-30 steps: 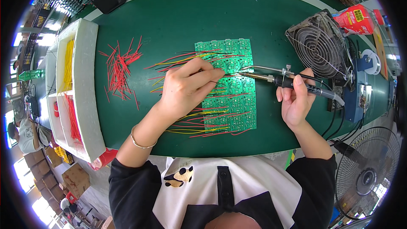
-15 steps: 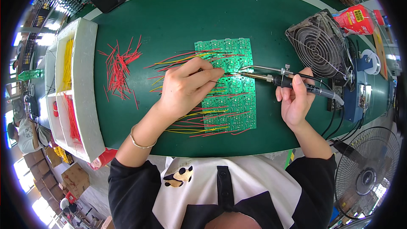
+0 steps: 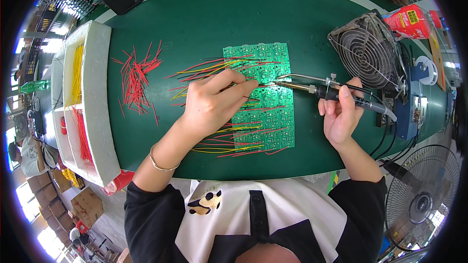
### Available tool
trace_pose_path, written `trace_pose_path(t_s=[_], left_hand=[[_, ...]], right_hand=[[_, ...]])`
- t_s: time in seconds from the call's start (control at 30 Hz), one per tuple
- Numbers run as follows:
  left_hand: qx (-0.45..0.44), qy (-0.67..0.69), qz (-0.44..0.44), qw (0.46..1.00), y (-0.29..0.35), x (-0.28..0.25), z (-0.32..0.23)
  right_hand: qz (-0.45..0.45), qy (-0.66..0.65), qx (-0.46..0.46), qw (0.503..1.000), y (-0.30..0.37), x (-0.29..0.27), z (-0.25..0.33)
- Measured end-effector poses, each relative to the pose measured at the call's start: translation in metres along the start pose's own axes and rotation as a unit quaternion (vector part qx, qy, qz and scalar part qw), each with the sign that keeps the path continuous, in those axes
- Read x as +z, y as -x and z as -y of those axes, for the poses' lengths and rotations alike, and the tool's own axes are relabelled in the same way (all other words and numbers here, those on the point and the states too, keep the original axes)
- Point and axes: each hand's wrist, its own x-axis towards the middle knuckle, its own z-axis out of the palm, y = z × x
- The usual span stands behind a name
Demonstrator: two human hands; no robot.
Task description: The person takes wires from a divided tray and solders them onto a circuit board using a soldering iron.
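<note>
Board: I have the green board (image 3: 282, 98) flat on the table (image 3: 195, 24), between the two hands, its longer side running away from the person.
Left hand: the left hand (image 3: 213, 101) reaches over the board's left edge, thumb and fingertips pinched together, by my reading on a thin wire (image 3: 265, 85) that shows between them and the tip; it is very fine from where I watch.
Right hand: the right hand (image 3: 341, 114), to the right of the board, is closed around the handle of the iron (image 3: 321, 91).
Iron: I see its long axis run leftward from the right hand, its tip slightly farther from the person, with a thin metal tube (image 3: 304, 76) clamped along it and bending down towards the tip.
Tip to fingertips: the tip lies just right of the left fingertips, over the board; the left hand is nearer it than the right. I cannot tell whether it touches metal.
Laid wires: red, yellow and black wires (image 3: 214, 66) lie roughly crosswise, overhanging the board's left edge.
Loose pile: I find red wires (image 3: 139, 80) heaped left of the left hand, near the white box (image 3: 100, 102).
Fan: a square fan (image 3: 363, 53) stands beyond the right hand.
</note>
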Motion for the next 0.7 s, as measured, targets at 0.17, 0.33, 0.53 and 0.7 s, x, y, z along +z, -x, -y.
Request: trace_pose_path(t_s=[0.17, 0.33, 0.53, 0.7], left_hand=[[0.032, -0.017, 0.000, 0.999, 0.0008, 0.0007, 0.0025], [0.053, -0.006, -0.012, 0.999, 0.0012, 0.0014, 0.0041], [0.043, -0.010, -0.008, 0.999, 0.0009, -0.0004, 0.0024], [0.028, -0.022, -0.002, 0.999, 0.0005, -0.0016, 0.0005]], right_hand=[[0.005, 0.006, -0.002, 1.000, -0.0004, 0.0000, 0.0001], [0.003, 0.005, 0.005, 1.000, -0.0002, -0.0009, 0.0001], [0.007, 0.006, 0.008, 1.000, -0.0003, -0.0016, -0.0005], [0.003, -0.003, 0.022, 1.000, -0.0002, -0.0015, -0.0009]])
